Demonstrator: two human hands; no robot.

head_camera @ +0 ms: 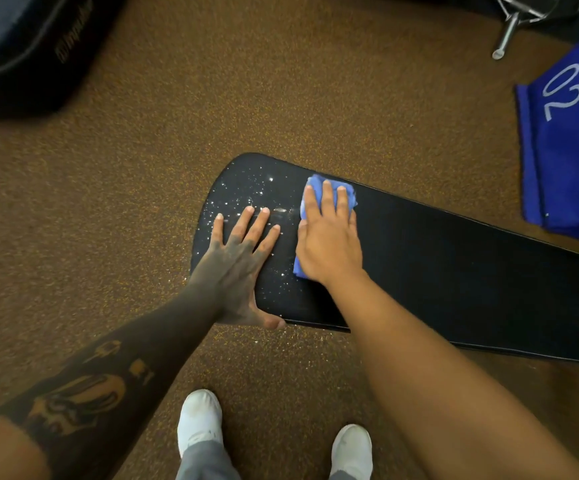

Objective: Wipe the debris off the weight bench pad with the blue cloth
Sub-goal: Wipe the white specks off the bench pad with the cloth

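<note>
The blue cloth [315,181] lies bunched on the weight bench pad [454,265], flattened under the right hand [329,244], whose straight fingers press it down. White debris [246,192] speckles the rounded end of the surface just left of the cloth. The left hand [236,258] rests flat among the specks, fingers spread. A good stroke likely needs even pressure, sweeping toward that end and off onto the floor [142,202], with the left hand lifted clear.

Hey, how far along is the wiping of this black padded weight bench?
Done: the black bench pad right of the crumpled blue cloth looks speck-free. In hand: the right hand presses that cloth flat on it. To do: white debris specks cover the rounded end, around the flat left hand.
</note>
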